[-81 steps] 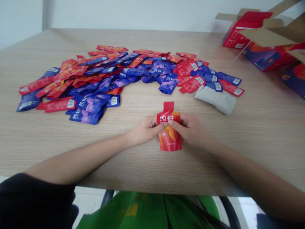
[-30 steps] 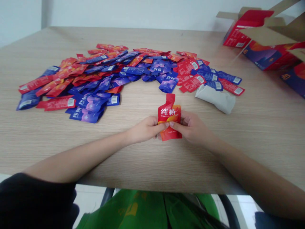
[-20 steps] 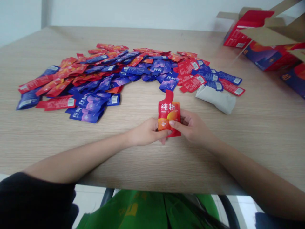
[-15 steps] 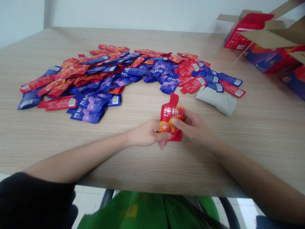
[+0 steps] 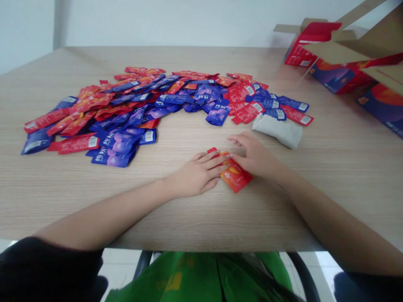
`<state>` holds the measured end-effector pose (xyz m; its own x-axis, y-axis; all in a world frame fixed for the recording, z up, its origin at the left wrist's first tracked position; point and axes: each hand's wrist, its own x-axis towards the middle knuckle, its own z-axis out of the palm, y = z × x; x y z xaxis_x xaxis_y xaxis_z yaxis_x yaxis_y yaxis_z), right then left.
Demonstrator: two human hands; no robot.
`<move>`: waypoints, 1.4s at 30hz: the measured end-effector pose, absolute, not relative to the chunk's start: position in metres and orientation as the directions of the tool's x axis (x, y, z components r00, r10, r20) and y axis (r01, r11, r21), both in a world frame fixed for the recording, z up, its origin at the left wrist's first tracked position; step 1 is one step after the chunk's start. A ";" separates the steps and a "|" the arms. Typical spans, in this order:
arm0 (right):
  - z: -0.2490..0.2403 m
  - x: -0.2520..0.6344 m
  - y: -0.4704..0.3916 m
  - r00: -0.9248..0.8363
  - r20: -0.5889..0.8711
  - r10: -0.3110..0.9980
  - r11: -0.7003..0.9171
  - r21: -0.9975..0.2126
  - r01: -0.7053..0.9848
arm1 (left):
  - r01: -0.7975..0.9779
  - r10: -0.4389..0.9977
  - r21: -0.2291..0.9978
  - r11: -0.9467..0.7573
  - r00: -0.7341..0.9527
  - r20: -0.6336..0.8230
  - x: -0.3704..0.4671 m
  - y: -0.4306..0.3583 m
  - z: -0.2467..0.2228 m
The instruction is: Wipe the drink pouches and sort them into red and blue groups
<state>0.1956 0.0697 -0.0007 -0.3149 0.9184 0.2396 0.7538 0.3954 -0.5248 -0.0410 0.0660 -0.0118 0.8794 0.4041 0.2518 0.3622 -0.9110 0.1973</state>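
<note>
A red and orange pouch (image 5: 236, 179) lies slantwise on the table in front of me. My left hand (image 5: 200, 173) rests palm down, its fingers stretched over the pouch's upper left part. On the other side my right hand (image 5: 254, 156) has its thumb at the pouch's right edge; its fingers reach forward and apart from the thumb. Beyond the hands, many red pouches (image 5: 77, 143) and blue pouches (image 5: 111, 154) form a wide curved heap. A folded whitish cloth (image 5: 277, 131) lies just past my right hand.
Opened cardboard boxes stand at the right: a red box (image 5: 297, 52) at the back, a blue and red box (image 5: 333, 77) before it, and another blue box (image 5: 382, 107) nearer. The wooden table (image 5: 176, 226) ends close to my green apron (image 5: 195, 279).
The pouch, held upright between both hands before, now lies flat and turned on the table. My left hand has flattened over it; my right hand's fingers have loosened and extended. The view has shifted slightly.
</note>
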 end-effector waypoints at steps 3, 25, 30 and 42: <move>0.006 0.222 0.079 -0.178 0.450 0.875 0.317 -0.255 0.913 | 0.478 0.492 0.125 -0.869 0.862 0.122 -0.037 0.062 -0.016; -0.012 0.295 0.106 0.379 0.242 0.893 -0.333 -0.211 0.919 | 0.780 0.795 -0.224 -0.584 0.605 0.038 -0.028 -0.013 0.003; 0.016 0.222 0.068 0.114 0.460 0.881 -0.005 -0.232 0.973 | 0.740 0.765 -0.286 -0.608 0.643 0.038 -0.023 -0.018 0.002; -0.018 0.134 0.027 -0.366 0.179 0.913 0.385 -0.090 0.918 | 0.631 0.659 -0.355 -0.690 0.750 0.052 -0.020 -0.023 -0.004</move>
